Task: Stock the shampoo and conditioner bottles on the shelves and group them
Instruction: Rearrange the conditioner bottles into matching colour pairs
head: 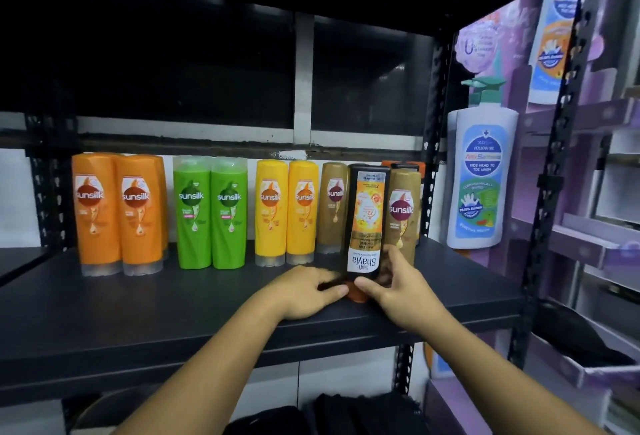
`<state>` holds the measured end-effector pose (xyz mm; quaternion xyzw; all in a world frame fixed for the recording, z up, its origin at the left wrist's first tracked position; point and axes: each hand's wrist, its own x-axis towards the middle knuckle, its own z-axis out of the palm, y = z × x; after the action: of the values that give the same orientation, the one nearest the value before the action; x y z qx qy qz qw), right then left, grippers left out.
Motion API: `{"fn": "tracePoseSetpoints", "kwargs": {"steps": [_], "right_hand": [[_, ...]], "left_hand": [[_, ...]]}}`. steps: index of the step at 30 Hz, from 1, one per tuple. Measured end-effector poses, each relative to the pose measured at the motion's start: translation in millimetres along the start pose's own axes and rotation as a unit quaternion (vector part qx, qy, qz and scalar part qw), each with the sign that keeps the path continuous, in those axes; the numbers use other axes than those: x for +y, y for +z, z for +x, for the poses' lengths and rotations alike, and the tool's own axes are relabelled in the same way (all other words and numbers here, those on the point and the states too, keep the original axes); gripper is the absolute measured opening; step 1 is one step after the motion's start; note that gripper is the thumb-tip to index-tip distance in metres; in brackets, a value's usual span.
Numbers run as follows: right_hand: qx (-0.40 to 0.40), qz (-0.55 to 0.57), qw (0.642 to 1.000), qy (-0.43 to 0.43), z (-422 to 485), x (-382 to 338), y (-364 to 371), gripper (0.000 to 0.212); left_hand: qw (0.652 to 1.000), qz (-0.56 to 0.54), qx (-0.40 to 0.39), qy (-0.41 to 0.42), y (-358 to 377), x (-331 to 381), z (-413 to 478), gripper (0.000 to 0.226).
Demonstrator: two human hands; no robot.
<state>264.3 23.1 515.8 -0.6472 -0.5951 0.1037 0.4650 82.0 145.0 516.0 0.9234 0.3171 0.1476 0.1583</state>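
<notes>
Okay, black bottle [365, 223] standing cap-down near shelf [138, 313] front edge, just before brown bottles [403, 216]. Now left hand [308, 291] pinching it low by orange cap [357, 295]; right hand [398, 291] grip curling round lower side. Further left, orange bottles [117, 213], green bottles [211, 213], yellow bottles [287, 213] sitting grouped.

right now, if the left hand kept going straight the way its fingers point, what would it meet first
The black bottle: the left hand points right at its lower end, fingertips apparently already on the orange cap, with the right hand just beyond.
</notes>
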Motion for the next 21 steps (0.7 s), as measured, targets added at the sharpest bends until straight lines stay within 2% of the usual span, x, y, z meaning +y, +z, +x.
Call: {"fn": "tracePoseSetpoints", "kwargs": {"steps": [4, 12, 16, 21], "right_hand": [[0.018, 0.001, 1.0, 0.006, -14, 5, -15, 0.06], [0.077, -0.04, 0.995, 0.042, -29, 23, -51, 0.057], [0.113, -0.056, 0.99, 0.068, -26, 36, -69, 0.053], [0.117, -0.077, 0.982, 0.128, -6, 51, -90, 0.052]], "left_hand": [[0.999, 0.028, 0.006, -0.019, 1, -2, 4, 0.052], [0.998, 0.048, 0.015, -0.037, -2, 7, -1, 0.049], [0.998, 0.046, 0.019, -0.047, -3, 9, -2, 0.046], [0.997, 0.06, 0.007, -0.048, -3, 9, 0, 0.047]]}}
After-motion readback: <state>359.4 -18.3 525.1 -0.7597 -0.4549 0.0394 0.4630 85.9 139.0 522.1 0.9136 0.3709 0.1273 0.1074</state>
